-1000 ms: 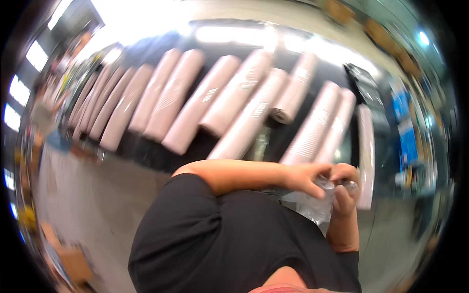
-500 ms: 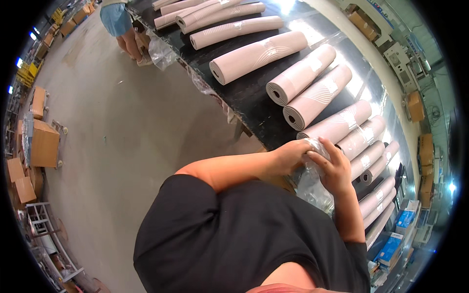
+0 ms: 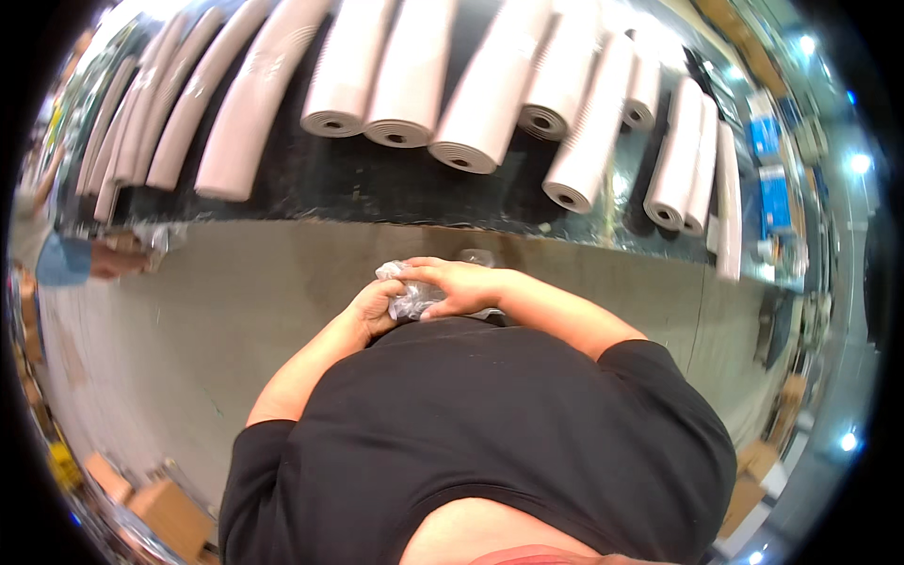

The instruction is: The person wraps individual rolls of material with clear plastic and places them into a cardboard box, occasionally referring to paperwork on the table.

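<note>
Close in front of my black shirt, both hands hold a crumpled clear plastic bag [image 3: 409,301]. My left hand [image 3: 373,307] is closed round one side of it. My right hand [image 3: 460,285] reaches over from the other side, thumb and fingers gripping the film; part of the bag hangs behind that hand. Beyond them a row of rolled pale pink mats [image 3: 489,89] lies on a black-topped table [image 3: 320,193], their spiral ends toward me. Both hands are apart from the mats and the table edge.
At the far left stands a person in blue shorts [image 3: 64,261] beside the table's end. Blue boxes [image 3: 775,198] sit past the right end of the mats. Cardboard boxes [image 3: 171,516] stand on the floor at lower left, with more at lower right.
My view and body have turned, so the table now runs across in front of me. My hands have come off the mats' side and sit nearer my body, still on the plastic bag.
</note>
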`<action>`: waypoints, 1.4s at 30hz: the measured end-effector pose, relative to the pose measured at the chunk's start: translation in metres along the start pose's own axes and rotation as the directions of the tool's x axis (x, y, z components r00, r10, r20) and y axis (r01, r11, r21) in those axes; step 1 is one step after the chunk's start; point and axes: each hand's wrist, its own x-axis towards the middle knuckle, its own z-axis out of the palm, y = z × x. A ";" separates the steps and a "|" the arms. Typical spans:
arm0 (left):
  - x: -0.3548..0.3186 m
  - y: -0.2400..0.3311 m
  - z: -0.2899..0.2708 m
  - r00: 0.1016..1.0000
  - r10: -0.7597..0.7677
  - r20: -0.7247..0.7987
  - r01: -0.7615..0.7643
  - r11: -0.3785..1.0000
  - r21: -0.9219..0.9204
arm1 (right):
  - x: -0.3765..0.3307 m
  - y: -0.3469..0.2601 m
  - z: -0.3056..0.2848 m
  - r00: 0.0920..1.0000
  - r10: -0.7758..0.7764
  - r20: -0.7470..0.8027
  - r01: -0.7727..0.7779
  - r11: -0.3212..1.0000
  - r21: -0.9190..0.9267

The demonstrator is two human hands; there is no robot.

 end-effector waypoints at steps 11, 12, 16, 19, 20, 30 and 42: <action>0.044 0.060 0.006 0.975 0.068 -0.213 0.206 0.104 0.973 | -0.011 0.277 -0.023 0.195 0.931 -0.308 0.174 0.276 0.945; 0.025 0.058 0.011 0.960 0.109 -0.256 0.248 0.083 0.965 | -0.005 0.281 -0.040 0.187 0.925 -0.330 0.179 0.298 0.937; -0.011 0.073 -0.004 0.971 0.032 -0.236 0.236 -0.002 0.972 | -0.034 0.274 -0.020 0.299 0.812 -0.501 -0.213 0.569 0.794; -0.035 0.092 0.019 0.973 0.022 -0.231 0.232 -0.006 0.973 | -0.096 0.255 0.023 0.478 0.738 -0.477 -0.585 0.672 0.453; -0.040 0.101 0.024 0.981 0.033 -0.191 0.190 0.012 0.982 | -0.128 0.256 0.033 0.453 0.802 -0.389 -0.690 0.592 0.417; -0.033 0.120 0.120 0.987 -0.101 0.126 -0.097 0.253 0.963 | -0.447 0.198 -0.027 -0.484 0.740 -0.467 -0.524 0.182 0.832; 0.039 0.108 0.319 0.944 0.097 0.315 -0.329 0.319 0.889 | -0.567 0.250 -0.299 -0.492 0.510 -0.706 -0.723 0.212 0.657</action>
